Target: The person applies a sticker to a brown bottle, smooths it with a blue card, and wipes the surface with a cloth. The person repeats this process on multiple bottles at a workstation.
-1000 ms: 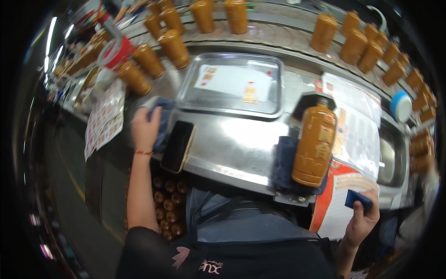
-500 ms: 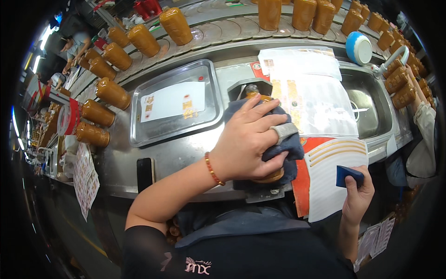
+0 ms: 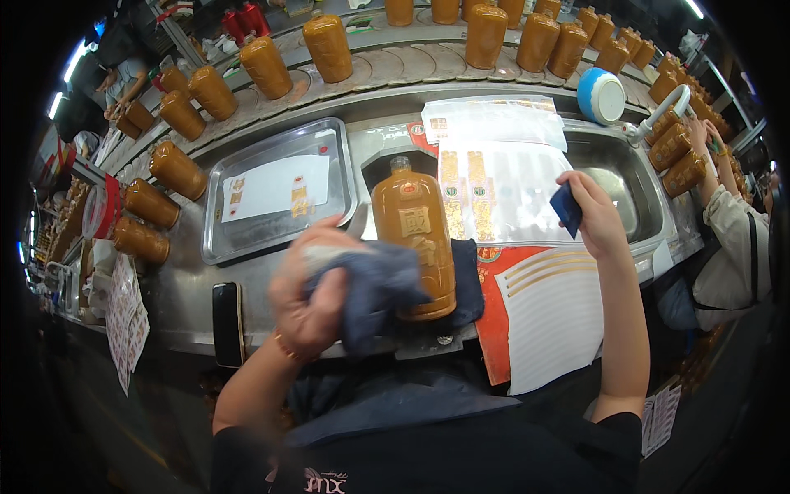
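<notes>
A brown glazed bottle (image 3: 415, 206) with gold raised characters and a small red sticker lies on its back, neck pointing away, on a dark folded cloth (image 3: 469, 284). Smeared by motion, my left hand (image 3: 309, 300) grips a blue-grey cloth (image 3: 374, 288), which overlaps the bottle's lower left side. My right hand (image 3: 601, 218) is raised over the sink's near left part, apart from the bottle. Between its thumb and fingers is a small flat dark-blue scraper (image 3: 565, 207).
White label sheets (image 3: 522, 193) cover the counter right of the bottle, beside a metal sink (image 3: 613, 185). On the left are a metal tray (image 3: 218, 206) with a label sheet and a phone (image 3: 228, 323). Similar bottles (image 3: 327, 49) line the conveyor behind. Another person's hands (image 3: 704, 136) reach in at right.
My left hand has come off the bottle toward the left with the cloth, uncovering the bottle's front. The right hand has risen with the scraper from beside the near sheet.
</notes>
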`<action>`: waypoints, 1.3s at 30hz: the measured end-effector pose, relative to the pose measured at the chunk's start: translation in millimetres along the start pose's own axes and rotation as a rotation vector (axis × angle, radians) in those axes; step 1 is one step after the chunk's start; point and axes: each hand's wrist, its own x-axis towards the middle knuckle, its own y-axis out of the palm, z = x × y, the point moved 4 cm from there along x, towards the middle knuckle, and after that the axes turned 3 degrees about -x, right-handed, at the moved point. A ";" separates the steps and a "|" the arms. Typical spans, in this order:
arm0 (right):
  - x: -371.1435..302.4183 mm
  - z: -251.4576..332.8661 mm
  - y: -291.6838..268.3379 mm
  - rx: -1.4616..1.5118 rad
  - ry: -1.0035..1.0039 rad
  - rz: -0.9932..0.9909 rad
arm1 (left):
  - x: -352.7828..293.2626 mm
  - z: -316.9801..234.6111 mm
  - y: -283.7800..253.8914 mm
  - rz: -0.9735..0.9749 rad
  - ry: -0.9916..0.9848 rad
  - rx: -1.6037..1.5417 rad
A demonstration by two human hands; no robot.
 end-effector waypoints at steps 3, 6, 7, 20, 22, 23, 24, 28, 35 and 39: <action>62.8 -12.2 1.0 -0.226 0.113 0.081 | -45.4 -13.6 -74.0 -0.374 0.047 0.202; 111.8 -6.5 25.4 -0.570 0.085 0.183 | -85.3 -10.4 -156.2 -0.502 0.052 0.623; 127.5 -4.3 42.0 -0.651 0.008 0.174 | -102.1 -4.9 -182.7 -0.478 0.015 0.796; 193.8 5.3 84.0 -1.000 -0.158 0.271 | -135.5 43.5 -207.8 -0.347 0.015 1.250; 196.8 9.3 89.6 -0.916 -0.149 0.285 | -114.7 31.8 -186.7 -0.409 0.099 1.132; 196.7 12.0 94.4 -0.872 -0.149 0.297 | -105.4 31.1 -177.2 -0.398 0.076 1.092; 195.8 17.1 104.0 -0.838 -0.126 0.301 | -96.3 29.8 -168.4 -0.360 0.077 1.085; 211.2 21.9 139.6 -0.859 -0.124 0.347 | -71.5 41.4 -145.2 -0.236 -0.008 0.938; 205.6 25.6 149.8 -0.887 -0.135 0.361 | 0.0 125.3 -153.0 0.015 -0.129 0.902; 183.7 24.8 104.8 -0.881 -0.083 0.295 | 24.8 162.0 -143.0 0.169 -0.170 0.944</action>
